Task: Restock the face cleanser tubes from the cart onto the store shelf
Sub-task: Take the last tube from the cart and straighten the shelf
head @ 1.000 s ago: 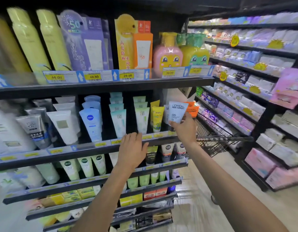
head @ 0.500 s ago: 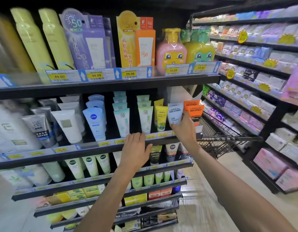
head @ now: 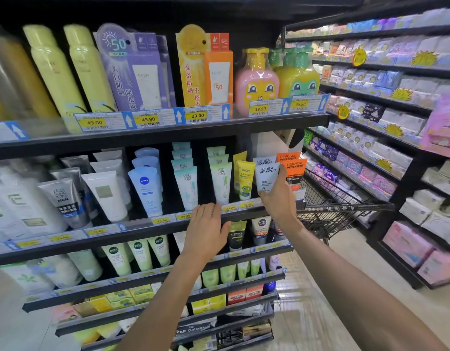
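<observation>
My right hand grips a white L'Oreal Men Expert cleanser tube at the right end of the second shelf, in front of another white tube and beside orange L'Oreal tubes. My left hand rests flat, fingers apart, on the front rail of that shelf below the pale green tubes. The wire cart stands right of the shelf unit, behind my right arm.
Rows of tubes fill the second shelf: a blue Nivea tube, white and grey men's tubes to its left. Yellow spray cans and sunscreen boxes stand above. Lower shelves hold green tubes. A second shelving unit lines the aisle on the right.
My right hand has carried the white tube down and in, so it now stands in the row beside the orange tubes. My left hand has stayed on the shelf rail.
</observation>
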Action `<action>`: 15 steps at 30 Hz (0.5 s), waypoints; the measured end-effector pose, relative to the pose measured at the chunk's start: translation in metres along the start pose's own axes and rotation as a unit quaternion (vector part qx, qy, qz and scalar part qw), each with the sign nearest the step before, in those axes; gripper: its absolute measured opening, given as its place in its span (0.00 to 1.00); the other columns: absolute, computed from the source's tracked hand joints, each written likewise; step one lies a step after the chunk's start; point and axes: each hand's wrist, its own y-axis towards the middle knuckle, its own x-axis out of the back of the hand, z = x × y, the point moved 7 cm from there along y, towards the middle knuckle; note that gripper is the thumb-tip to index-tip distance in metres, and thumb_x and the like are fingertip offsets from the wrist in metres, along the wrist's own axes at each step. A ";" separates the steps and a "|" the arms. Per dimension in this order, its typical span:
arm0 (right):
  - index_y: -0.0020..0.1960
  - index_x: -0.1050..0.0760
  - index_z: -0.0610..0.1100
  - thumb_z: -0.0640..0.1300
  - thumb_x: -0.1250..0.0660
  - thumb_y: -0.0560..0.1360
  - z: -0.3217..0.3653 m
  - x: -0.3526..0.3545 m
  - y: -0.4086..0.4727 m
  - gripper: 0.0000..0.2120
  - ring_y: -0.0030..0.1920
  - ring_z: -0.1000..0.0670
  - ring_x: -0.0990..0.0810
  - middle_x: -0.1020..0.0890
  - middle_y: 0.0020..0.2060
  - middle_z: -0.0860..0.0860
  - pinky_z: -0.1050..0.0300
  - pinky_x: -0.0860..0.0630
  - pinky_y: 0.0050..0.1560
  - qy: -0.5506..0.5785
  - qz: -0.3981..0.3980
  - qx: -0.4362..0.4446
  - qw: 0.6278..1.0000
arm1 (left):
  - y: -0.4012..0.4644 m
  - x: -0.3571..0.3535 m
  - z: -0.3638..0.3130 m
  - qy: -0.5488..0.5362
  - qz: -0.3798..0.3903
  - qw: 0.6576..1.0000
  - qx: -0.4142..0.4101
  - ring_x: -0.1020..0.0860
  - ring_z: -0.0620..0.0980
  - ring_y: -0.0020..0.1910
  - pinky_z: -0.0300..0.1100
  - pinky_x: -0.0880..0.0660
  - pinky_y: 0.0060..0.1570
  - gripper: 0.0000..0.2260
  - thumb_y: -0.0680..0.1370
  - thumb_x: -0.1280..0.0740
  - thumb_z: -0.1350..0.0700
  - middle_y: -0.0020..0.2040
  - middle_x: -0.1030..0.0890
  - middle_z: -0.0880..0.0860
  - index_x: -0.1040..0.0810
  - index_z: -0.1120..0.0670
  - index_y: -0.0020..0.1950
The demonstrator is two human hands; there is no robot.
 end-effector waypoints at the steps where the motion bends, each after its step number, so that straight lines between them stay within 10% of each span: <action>1: 0.79 0.52 0.58 0.39 0.25 0.74 0.000 0.000 -0.001 0.46 0.44 0.46 0.16 0.18 0.53 0.47 0.44 0.15 0.37 -0.005 -0.002 0.002 1.000 | 0.000 0.000 -0.001 -0.002 0.005 1.000 -0.001 0.30 0.57 0.70 0.53 0.39 0.77 0.28 0.84 0.41 0.43 0.71 0.26 0.57 0.33 0.59 0.78; 8: 0.79 0.44 0.51 0.46 0.25 0.75 0.008 0.019 -0.008 0.40 0.50 0.46 0.15 0.19 0.58 0.50 0.45 0.15 0.41 -0.036 -0.016 0.030 0.999 | -0.002 0.018 0.001 -0.071 0.003 0.997 0.001 0.33 0.54 0.73 0.48 0.37 0.75 0.24 0.85 0.39 0.48 0.73 0.30 0.55 0.33 0.58 0.78; 15: 0.68 0.23 0.43 0.51 0.33 0.82 0.082 0.051 -0.008 0.19 0.66 0.44 0.26 0.20 0.62 0.47 0.50 0.30 0.65 -0.127 -0.023 0.247 0.960 | 0.029 0.090 0.001 -0.073 -0.124 0.989 -0.019 0.27 0.55 0.65 0.51 0.24 0.60 0.18 0.82 0.35 0.58 0.67 0.25 0.55 0.27 0.58 0.72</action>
